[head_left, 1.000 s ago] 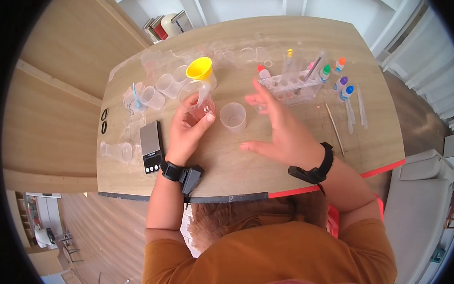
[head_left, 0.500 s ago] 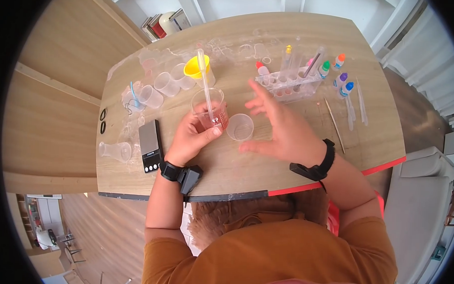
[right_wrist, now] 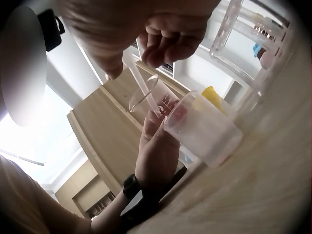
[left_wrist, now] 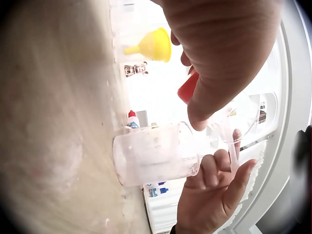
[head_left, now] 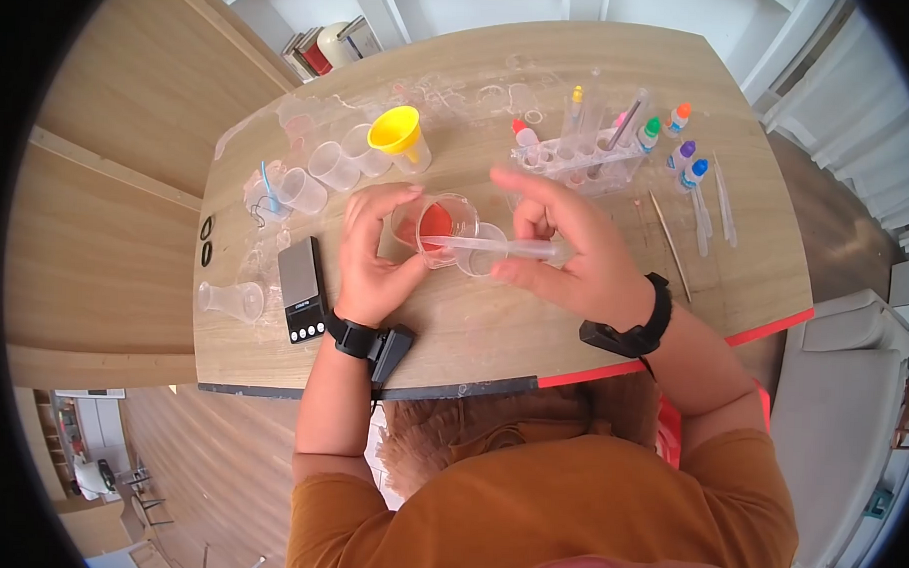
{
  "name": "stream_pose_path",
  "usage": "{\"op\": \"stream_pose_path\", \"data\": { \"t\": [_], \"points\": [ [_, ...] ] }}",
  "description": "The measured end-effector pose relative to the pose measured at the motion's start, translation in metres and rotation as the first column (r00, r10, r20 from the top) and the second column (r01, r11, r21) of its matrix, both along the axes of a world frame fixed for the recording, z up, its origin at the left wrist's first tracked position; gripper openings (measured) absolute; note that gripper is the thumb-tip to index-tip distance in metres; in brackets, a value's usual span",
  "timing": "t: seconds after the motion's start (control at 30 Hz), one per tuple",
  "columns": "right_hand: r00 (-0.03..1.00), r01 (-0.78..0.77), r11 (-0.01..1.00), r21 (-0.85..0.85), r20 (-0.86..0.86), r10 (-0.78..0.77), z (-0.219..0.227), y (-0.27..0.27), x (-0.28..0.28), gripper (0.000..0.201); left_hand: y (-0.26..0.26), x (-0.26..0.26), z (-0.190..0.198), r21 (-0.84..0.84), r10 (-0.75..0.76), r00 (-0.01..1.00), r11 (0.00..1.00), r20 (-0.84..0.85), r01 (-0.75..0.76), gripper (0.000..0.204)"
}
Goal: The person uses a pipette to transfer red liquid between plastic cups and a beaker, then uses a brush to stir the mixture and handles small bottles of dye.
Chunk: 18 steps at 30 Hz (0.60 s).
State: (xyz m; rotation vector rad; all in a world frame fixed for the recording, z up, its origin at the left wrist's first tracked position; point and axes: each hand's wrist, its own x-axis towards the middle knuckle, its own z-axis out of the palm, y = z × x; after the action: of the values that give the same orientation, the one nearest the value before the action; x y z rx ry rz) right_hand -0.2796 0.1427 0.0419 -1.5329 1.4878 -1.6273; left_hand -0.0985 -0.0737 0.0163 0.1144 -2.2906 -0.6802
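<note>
My left hand (head_left: 371, 251) grips a clear beaker (head_left: 464, 212) holding red liquid (left_wrist: 188, 87). The beaker is tilted to the right, its rim over a frosted plastic cup (left_wrist: 151, 156) that stands on the table. A plastic dropper pipette (head_left: 491, 246) lies slanted out of the beaker, tip toward the liquid. Its upper end reaches between the thumb and curled fingers of my right hand (head_left: 586, 249), whose index finger is stretched out. In the right wrist view, the beaker and pipette lean close above the cup (right_wrist: 207, 134).
A black scale (head_left: 302, 289) lies left, near a clear flask (head_left: 232, 301). Behind are several plastic cups (head_left: 333, 167) and a yellow funnel (head_left: 395, 130). Rightward stand a test tube rack (head_left: 579, 163), dropper bottles (head_left: 693, 174), a wooden stick (head_left: 669, 243) and more pipettes (head_left: 726, 203).
My left hand has tilted the beaker rightward over the cup. The pipette has swung from upright to lying across toward my right hand, whose middle fingers have curled in.
</note>
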Motion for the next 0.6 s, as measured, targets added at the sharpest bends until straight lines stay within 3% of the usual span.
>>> {"op": "stream_pose_path", "data": {
  "t": [0.17, 0.4, 0.6],
  "points": [
    [0.981, 0.006, 0.996, -0.089, -0.192, -0.023, 0.004, 0.002, -0.001, 0.039, -0.001, -0.002, -0.003, 0.015, 0.001, 0.999, 1.0, -0.054, -0.001, 0.064],
    [0.984, -0.042, 0.988, -0.151, -0.178, 0.014, 0.005, 0.0, 0.005, 0.035, -0.001, -0.003, -0.01, 0.122, 0.018, 0.997, 0.992, -0.07, -0.01, 0.062],
    [0.947, 0.034, 0.99, -0.139, -0.311, -0.077, 0.005, 0.001, 0.0, 0.037, 0.0, -0.004, -0.012, 0.149, 0.034, 0.998, 0.988, -0.051, -0.026, 0.068]
  ]
}}
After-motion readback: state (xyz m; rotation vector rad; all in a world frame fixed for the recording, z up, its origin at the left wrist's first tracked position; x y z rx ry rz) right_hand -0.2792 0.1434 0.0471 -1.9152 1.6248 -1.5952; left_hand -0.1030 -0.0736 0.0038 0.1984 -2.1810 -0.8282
